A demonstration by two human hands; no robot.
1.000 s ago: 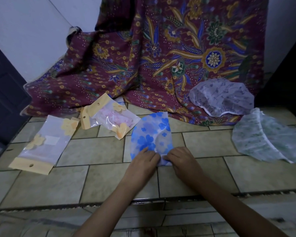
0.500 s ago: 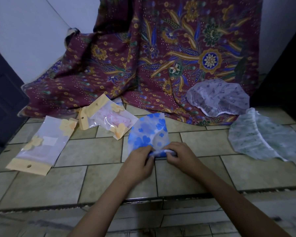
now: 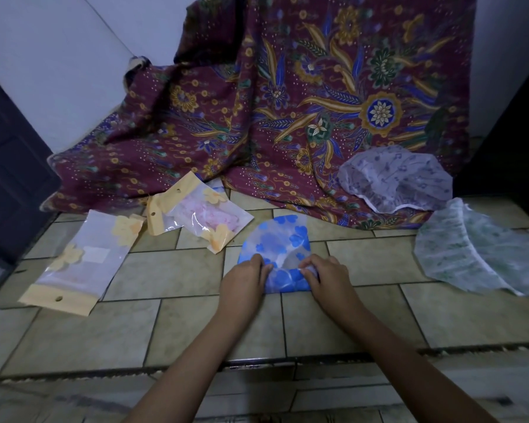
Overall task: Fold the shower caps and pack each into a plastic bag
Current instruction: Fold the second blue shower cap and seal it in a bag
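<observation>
A blue flowered shower cap (image 3: 280,242) lies on the tiled floor in the middle, its near edge folded up over itself. My left hand (image 3: 243,282) holds the fold's left side, fingers curled on it. My right hand (image 3: 326,277) pinches the fold's right side. A purple-patterned cap (image 3: 394,178) lies on the batik cloth at the right, and a green-patterned cap (image 3: 477,251) lies flat on the tiles beside it. A plastic bag (image 3: 83,261) with a yellow header lies at the left. Another bag (image 3: 202,213) holds a pink cap.
A maroon batik cloth (image 3: 257,117) drapes down the white wall onto the floor behind everything. A dark door (image 3: 9,166) stands at the left, a dark edge at the right. A step edge (image 3: 257,364) runs across below my hands.
Both hands have rolled the blue cap's near edge further up over itself, so the cap looks shorter. The camera shifted slightly.
</observation>
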